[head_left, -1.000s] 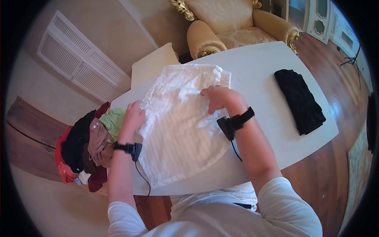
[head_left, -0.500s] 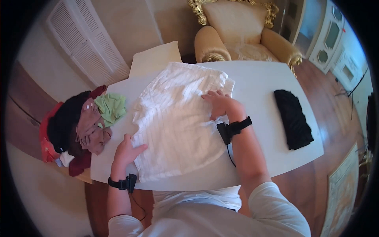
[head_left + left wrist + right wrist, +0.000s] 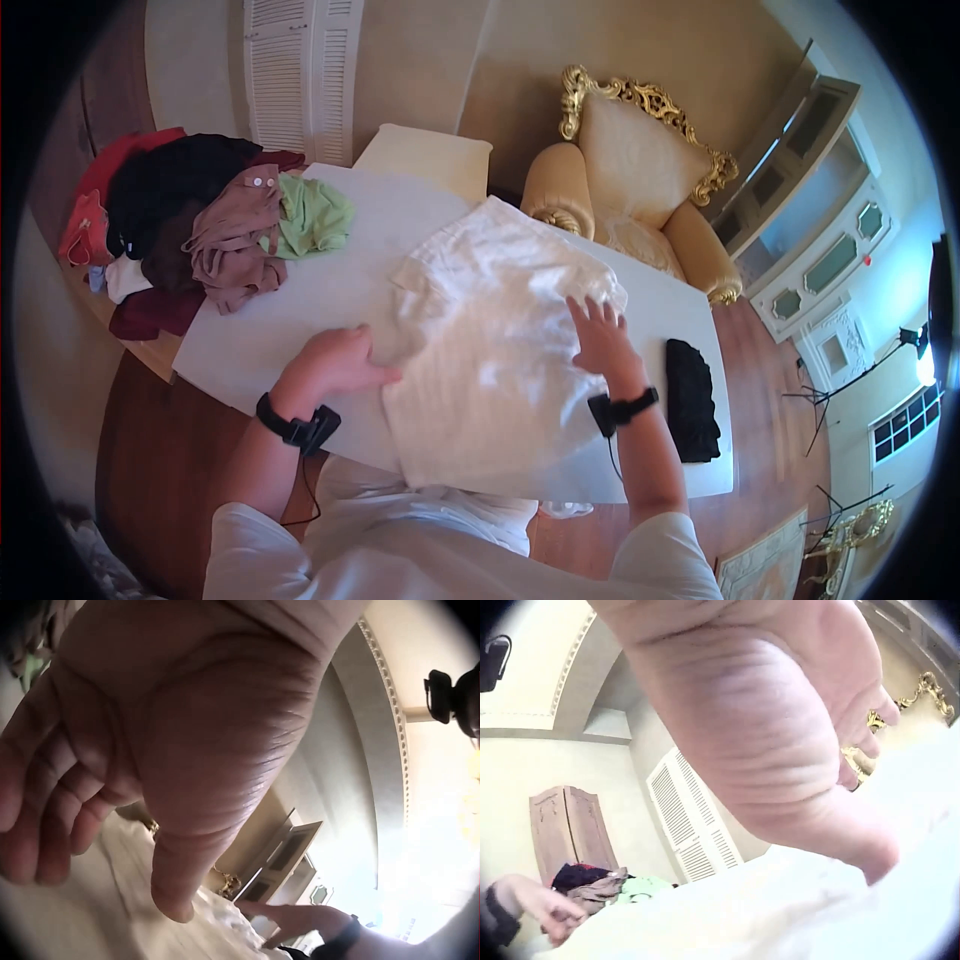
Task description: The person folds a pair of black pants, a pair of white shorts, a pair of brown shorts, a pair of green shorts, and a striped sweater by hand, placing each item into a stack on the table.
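A white garment with faint stripes (image 3: 480, 390) lies spread on the white table (image 3: 250, 330), its near edge close to the front of the tabletop. My left hand (image 3: 340, 362) is at its left edge, thumb towards the cloth. In the left wrist view the fingers (image 3: 45, 817) of that hand are bent loosely over the fabric, with nothing pinched. My right hand (image 3: 605, 345) is over the garment's right side, fingers spread. In the right wrist view its thumb (image 3: 855, 840) reaches down to the white cloth.
A heap of clothes, with a brown shirt (image 3: 235, 235) and a green piece (image 3: 312, 215), sits at the table's back left. A folded black garment (image 3: 692, 400) lies on the right. Behind the table stand a gold armchair (image 3: 650, 150) and a cream seat (image 3: 430, 160).
My left hand has moved down along the garment's left edge, and its fingers have come closer together. My right hand stays on the right side, fingers now more spread. The head view has turned.
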Action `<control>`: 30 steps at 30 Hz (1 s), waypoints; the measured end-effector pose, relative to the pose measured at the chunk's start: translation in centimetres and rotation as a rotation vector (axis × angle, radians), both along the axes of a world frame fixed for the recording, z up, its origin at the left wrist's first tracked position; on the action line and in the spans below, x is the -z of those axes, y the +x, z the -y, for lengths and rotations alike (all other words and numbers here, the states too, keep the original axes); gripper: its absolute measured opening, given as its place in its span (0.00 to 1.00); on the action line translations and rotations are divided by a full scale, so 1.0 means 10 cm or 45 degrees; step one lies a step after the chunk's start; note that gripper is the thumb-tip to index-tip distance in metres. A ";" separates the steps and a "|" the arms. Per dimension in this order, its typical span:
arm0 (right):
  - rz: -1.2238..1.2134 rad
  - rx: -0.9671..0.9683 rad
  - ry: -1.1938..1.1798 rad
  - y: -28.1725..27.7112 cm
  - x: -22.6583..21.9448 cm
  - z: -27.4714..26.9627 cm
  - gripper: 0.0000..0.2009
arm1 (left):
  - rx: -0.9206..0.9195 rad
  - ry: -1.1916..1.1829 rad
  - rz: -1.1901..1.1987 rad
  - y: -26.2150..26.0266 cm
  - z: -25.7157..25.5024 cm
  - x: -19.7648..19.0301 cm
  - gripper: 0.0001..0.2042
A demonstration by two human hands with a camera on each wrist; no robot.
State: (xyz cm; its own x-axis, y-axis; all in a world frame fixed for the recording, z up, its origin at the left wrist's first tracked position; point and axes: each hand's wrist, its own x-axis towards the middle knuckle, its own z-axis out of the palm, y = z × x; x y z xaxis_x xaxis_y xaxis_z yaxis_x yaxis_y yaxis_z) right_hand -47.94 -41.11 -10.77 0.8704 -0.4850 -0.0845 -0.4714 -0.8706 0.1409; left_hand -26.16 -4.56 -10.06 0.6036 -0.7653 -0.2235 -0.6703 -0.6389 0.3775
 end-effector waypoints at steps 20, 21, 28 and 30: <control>-0.057 0.076 0.601 -0.18 -0.28 -0.49 0.54 | -0.120 -0.653 0.011 1.15 1.01 0.85 0.15; -0.049 0.088 0.602 -0.18 -0.30 -0.52 0.53 | -0.123 -0.700 0.009 1.15 1.03 0.90 0.15; 0.123 -0.247 0.556 -0.51 -0.22 -1.32 0.43 | 0.015 -1.038 -0.100 0.60 1.01 0.54 0.18; 0.077 -0.318 0.708 -0.47 -0.33 -1.72 0.44 | 0.198 -1.034 0.058 0.46 1.01 0.58 0.18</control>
State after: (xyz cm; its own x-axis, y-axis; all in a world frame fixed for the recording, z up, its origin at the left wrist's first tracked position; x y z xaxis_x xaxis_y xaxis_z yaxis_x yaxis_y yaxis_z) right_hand -52.69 -23.89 -7.48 0.9632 -0.1632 -0.2137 -0.2369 -0.8912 -0.3869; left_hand -21.53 -14.67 -15.88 0.4727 -0.7536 0.4568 -0.7541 -0.0777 0.6521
